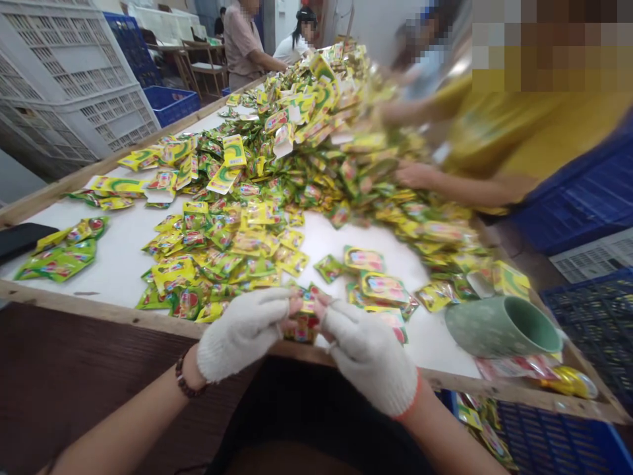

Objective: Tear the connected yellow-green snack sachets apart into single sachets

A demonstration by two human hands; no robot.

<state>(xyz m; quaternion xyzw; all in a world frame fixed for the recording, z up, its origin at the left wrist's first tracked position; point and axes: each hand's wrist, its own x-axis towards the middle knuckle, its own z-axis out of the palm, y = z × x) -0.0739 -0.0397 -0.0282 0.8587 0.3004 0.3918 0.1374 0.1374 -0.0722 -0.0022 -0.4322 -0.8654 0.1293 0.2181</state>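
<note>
At the table's near edge, my left hand (244, 330) and my right hand (368, 349) face each other in white knitted gloves with bare fingertips. The fingers of both are closed on small printed packets (305, 307) in green, yellow and red, partly hidden by the fingertips. Left of my left hand spreads a heap of green and yellow packets (198, 274). Close beyond my right hand lie flat yellow-green printed boxes (383, 288), one partly covered by that hand.
A large mound of packets and boxes (316, 152) fills the table's far part. Right stands a green cylinder (494, 323); left lies a dark flat object (22, 241). A wooden rim (123, 316) edges the table. A co-worker in yellow (494, 138) reaches in. Blue crates (554, 435) stand below.
</note>
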